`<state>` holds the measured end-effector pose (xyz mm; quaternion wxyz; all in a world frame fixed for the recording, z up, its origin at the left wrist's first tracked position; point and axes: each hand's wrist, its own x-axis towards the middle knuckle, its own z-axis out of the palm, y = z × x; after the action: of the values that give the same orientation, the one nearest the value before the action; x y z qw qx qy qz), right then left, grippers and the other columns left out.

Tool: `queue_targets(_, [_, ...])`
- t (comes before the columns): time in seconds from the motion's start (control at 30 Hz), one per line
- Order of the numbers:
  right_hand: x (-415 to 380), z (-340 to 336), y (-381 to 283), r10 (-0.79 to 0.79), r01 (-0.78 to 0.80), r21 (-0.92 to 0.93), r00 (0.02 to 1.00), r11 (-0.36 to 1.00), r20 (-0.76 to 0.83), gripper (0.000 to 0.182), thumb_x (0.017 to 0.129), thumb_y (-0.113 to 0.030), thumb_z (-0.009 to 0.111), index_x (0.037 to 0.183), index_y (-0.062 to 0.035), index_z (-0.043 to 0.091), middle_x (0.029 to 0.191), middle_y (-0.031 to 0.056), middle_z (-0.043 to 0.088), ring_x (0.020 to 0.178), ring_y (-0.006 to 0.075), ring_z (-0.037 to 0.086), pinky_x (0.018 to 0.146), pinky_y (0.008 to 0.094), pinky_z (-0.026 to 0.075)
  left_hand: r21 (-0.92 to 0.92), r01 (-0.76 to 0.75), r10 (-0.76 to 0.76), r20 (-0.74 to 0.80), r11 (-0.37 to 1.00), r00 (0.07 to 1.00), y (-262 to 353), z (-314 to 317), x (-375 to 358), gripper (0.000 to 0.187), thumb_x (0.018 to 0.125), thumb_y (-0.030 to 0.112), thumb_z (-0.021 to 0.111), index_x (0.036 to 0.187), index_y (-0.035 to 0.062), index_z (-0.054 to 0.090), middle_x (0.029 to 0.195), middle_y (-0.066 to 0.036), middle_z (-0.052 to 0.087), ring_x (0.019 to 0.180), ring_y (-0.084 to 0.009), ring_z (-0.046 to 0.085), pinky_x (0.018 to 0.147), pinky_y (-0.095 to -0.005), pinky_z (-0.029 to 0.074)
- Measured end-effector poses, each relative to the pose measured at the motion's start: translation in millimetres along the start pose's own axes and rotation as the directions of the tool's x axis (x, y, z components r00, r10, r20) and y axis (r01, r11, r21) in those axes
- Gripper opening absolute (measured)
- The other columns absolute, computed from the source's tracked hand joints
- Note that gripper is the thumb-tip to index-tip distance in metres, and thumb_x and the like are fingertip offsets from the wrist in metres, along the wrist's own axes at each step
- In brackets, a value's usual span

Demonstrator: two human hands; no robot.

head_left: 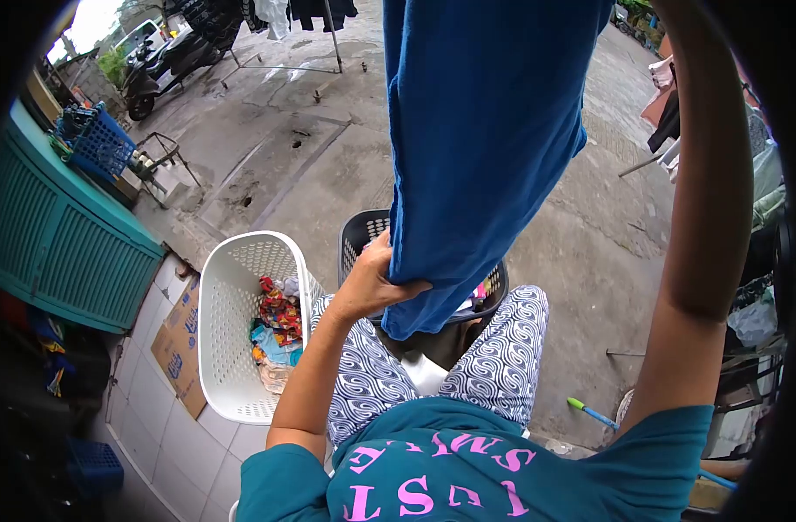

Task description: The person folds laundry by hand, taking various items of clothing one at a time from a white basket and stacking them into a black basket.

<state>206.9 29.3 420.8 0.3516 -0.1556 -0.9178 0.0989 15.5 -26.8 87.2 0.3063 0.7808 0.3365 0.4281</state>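
A long blue cloth [485, 148] hangs down in front of me, from the top edge of the view to just above my knees. Low on its left edge, my left hand [376, 283] grips it, thumb across the front. My right arm reaches up at the right, and its hand is out of view past the top edge. Behind the cloth's lower end stands a dark basket [352, 235] with clothes in it, partly hidden. To the left of my legs, a white basket [224, 348] holds red, light blue and peach clothes.
Teal louvred shutters [84, 252] stand at the left, with a blue basket [106, 143] above them. A motorbike [167, 65] is parked at the upper left, near a clothes rack [332, 35]. Cardboard [178, 348] lies on the tiles. A green-tipped blue stick [592, 412] is at the lower right.
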Motion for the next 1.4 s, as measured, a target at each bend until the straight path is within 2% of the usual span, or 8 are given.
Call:
queue_targets(0.07, [-10.5,10.6,-5.7,0.169,-0.216,-0.130,0.938,0.968,-0.303,0.022,0.081,-0.033,0.059,0.077,-0.0109,0.059,0.069,-0.0039,0.054,0.060,0.0040,0.052,0.056,0.0208,0.043,-0.116,0.227,-0.210,0.144,0.967,0.967,-15.8,1.4,-15.7,0.040,0.062,0.011,0.071,0.100,0.0035,0.061,0.114,-0.018,0.052,0.102,-0.0296,0.051,0.091,-0.0370,0.037])
queue_targets(0.13, [-25.2,-4.9,15.4,0.238,-0.284,-0.120,0.924,0.951,-0.299,0.024,0.081,-0.033,0.059,0.082,-0.0096,0.059,0.071,-0.0023,0.056,0.061,0.0048,0.052,0.057,0.0212,0.044,-0.114,0.201,-0.177,0.188,0.973,0.966,-40.1,-4.1,-30.1,0.035,0.066,0.007,0.067,0.100,0.0028,0.061,0.106,-0.010,0.058,0.099,-0.0214,0.053,0.088,-0.0321,0.039])
queue_targets(0.27, [-85.1,-31.7,70.1,0.575,-0.622,-0.012,0.730,0.783,-0.369,0.031,0.081,-0.031,0.061,0.096,-0.0043,0.058,0.078,0.0039,0.058,0.070,0.0099,0.056,0.060,0.0220,0.047,-0.467,0.648,-0.536,0.365,0.602,0.761,-83.3,-25.2,-53.8,0.031,0.072,0.006,0.063,0.102,0.0007,0.058,0.090,0.001,0.058,0.085,-0.0067,0.052,0.080,-0.0228,0.041])
queue_targets(0.53, [-293.7,-10.7,193.4,0.960,-0.768,0.581,0.267,0.268,-0.089,0.025,0.084,-0.032,0.059,0.081,-0.0075,0.055,0.068,-0.0026,0.055,0.055,0.0040,0.051,0.051,0.0192,0.044,-0.749,0.514,-0.633,0.165,0.419,0.756,-121.1,-66.9,-33.2,0.051,0.066,0.010,0.070,0.111,0.0075,0.046,0.096,-0.005,0.056,0.087,-0.0133,0.055,0.080,-0.0261,0.045])
queue_targets(0.8, [-462.8,133.4,245.1,0.985,-0.741,0.664,-0.168,-0.101,-0.038,0.024,0.080,-0.026,0.064,0.086,-0.0054,0.053,0.072,0.0032,0.055,0.059,0.0115,0.054,0.052,0.0278,0.048,-0.516,0.818,-0.965,-0.083,0.254,0.248,-233.8,27.8,-71.6,0.060,0.073,0.019,0.064,0.125,0.0091,0.036,0.122,-0.008,0.044,0.108,-0.0211,0.045,0.086,-0.0432,0.037])
queue_targets(0.93, [-450.7,168.1,245.1,0.993,-0.709,0.704,-0.111,-0.045,-0.048,0.027,0.076,-0.019,0.066,0.093,-0.0031,0.052,0.078,0.0051,0.056,0.067,0.0123,0.055,0.058,0.0273,0.049,-0.601,0.684,-0.878,-0.063,0.413,0.475,-223.6,36.5,-70.2,0.046,0.079,0.018,0.056,0.121,0.0081,0.040,0.120,-0.009,0.048,0.109,-0.0203,0.046,0.085,-0.0377,0.039])
queue_targets(1.23, [-253.7,277.7,168.2,0.964,-0.700,0.694,0.263,0.168,0.033,0.037,0.074,-0.013,0.064,0.101,0.0008,0.044,0.073,0.0064,0.054,0.053,0.0110,0.055,0.041,0.0240,0.045,-0.880,0.436,-0.907,0.015,0.188,0.422,-221.2,35.0,-73.9,0.028,0.087,0.027,0.051,0.110,0.0109,0.047,0.106,-0.005,0.054,0.099,-0.0153,0.052,0.073,-0.0285,0.043])
queue_targets(1.4, [-229.4,338.8,152.7,0.907,-0.705,0.693,0.378,0.152,0.186,0.034,0.080,-0.019,0.060,0.106,-0.0023,0.045,0.087,0.0102,0.054,0.077,0.0193,0.059,0.062,0.0317,0.050,-0.868,0.435,-0.923,-0.065,0.240,0.379,-226.1,42.7,-79.9,0.033,0.085,0.017,0.053,0.115,0.0076,0.044,0.114,-0.008,0.050,0.104,-0.0196,0.049,0.084,-0.0352,0.042])
